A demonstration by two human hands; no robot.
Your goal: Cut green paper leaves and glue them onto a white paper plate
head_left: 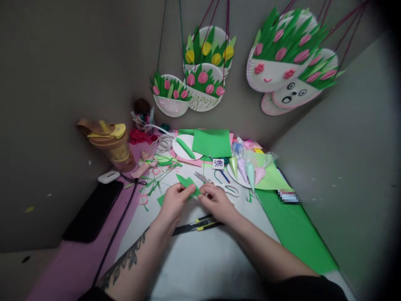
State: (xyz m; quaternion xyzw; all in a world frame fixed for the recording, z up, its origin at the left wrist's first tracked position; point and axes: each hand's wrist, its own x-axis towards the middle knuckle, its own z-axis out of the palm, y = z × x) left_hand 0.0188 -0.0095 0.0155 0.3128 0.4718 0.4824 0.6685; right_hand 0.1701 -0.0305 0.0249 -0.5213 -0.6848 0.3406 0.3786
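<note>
A pointed green paper leaf [184,181] is pinched between my left hand [178,200] and my right hand [217,202], above the white work surface. The thumb and fingers of each hand are pressed together on it. Just beyond my right hand lie white-handled scissors [230,190], their blades toward the far left. Another piece of green paper [161,200] shows beside my left hand, partly covered by it. Nearer to me, two black-and-yellow craft knives [200,223] rest under and between my wrists.
Paper scraps [153,182] lie on the left, near a black phone [94,213], a white case [108,177] and a tan cup [115,146]. At the back are green sheets [213,142] and piping bags [249,173] on a plate. Paper-plate flower baskets [205,90] hang on the wall.
</note>
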